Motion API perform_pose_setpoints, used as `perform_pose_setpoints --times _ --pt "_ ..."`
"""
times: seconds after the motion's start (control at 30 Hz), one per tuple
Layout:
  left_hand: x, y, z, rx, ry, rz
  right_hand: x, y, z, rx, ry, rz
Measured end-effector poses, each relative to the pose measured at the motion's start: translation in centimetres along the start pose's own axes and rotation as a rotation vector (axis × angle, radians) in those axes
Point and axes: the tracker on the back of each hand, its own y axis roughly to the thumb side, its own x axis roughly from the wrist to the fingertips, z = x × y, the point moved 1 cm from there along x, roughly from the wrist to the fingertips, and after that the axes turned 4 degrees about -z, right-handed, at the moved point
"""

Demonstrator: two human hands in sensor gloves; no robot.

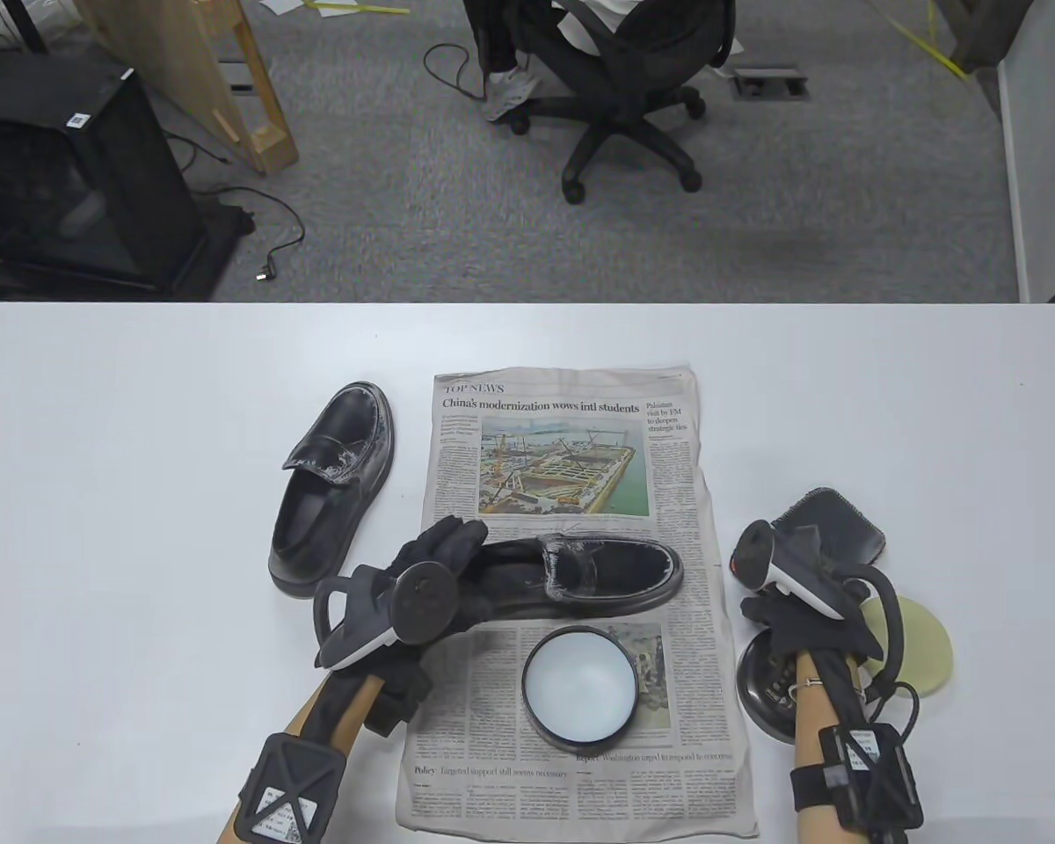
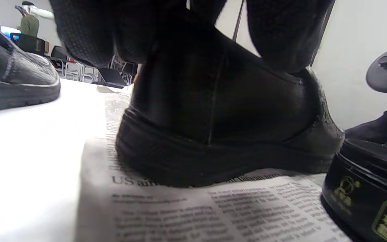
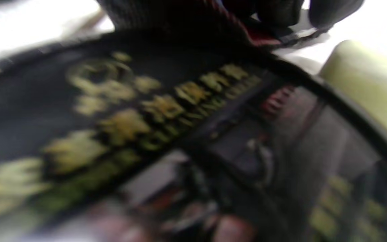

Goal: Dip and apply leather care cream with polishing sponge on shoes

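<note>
A black loafer [image 1: 615, 576], smeared with white cream, lies on the newspaper [image 1: 563, 422] with its toe to the right. My left hand [image 1: 448, 543] grips its heel; in the left wrist view the fingers [image 2: 89, 33] curl over the heel collar of the loafer [image 2: 220, 127]. The open tin of white cream [image 1: 580, 687] stands just in front of it. My right hand [image 1: 778, 611] hovers over the tin's lid [image 1: 760, 690], whose gold lettering [image 3: 153, 107] fills the blurred right wrist view. Its fingers are hidden under the tracker. A pale yellow round sponge [image 1: 923, 646] lies beside the lid.
A second black loafer [image 1: 334, 483] with cream on its strap sits left of the newspaper, toe pointing away. A black stitched pad [image 1: 840, 527] lies behind my right hand. An office chair [image 1: 624, 79] stands on the floor beyond the table's far edge.
</note>
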Motion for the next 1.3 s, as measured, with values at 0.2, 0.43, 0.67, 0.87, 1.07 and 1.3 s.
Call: perform_pose_setpoints --times 0.2,0.43,0.67,0.87,1.07,1.3 --pt "2.3 0.7 1.1 0.135 -0.096 -0.041 -2.3 -0.4 2.7 0.17 -0.283 0.051" --pt "2.4 0.5 1.6 0.151 -0.037 -0.065 -9.0 6.6 4.9 0.326 -0.319 0.566" --pt "2.7 0.0 1.8 0.161 -0.025 -0.074 -9.1 13.3 6.5 0.517 -0.205 0.761" --pt "2.5 0.3 1.9 0.223 -0.002 -0.088 -6.2 12.2 6.0 0.414 -0.145 0.561" --pt "2.5 0.4 1.9 0.24 0.004 -0.108 -6.2 7.9 3.4 0.313 -0.227 0.434" --pt "2.5 0.5 1.9 0.234 0.002 -0.119 -11.4 9.6 3.0 0.243 -0.382 0.592"
